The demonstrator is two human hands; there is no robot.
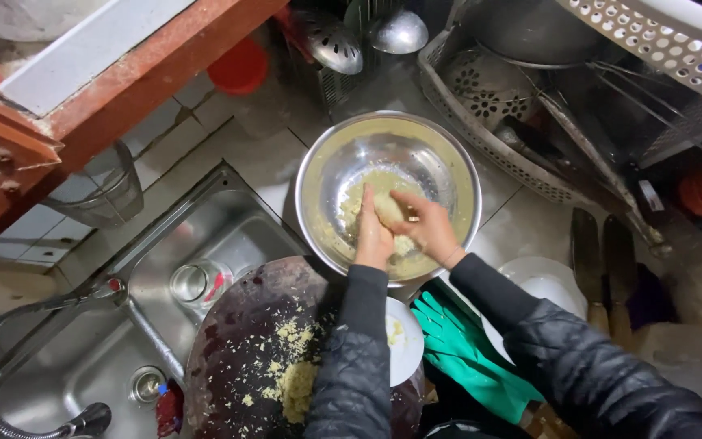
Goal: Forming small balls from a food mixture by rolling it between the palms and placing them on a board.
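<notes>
Left hand [373, 236] and right hand [426, 225] clamp together on a pale, crumbly lump [388, 210] over a shiny round steel bowl [324, 175].

Both hands [404, 228] on dough [387, 209] in steel bowl [448, 162]

A pale yellow lump of dough [387, 209] is pressed between the left hand [372, 236] and the right hand [427, 226], above the middle of a round steel bowl [324, 175]. Smears and crumbs of the same mixture are seen across the bowl's inner wall and bottom.
</notes>
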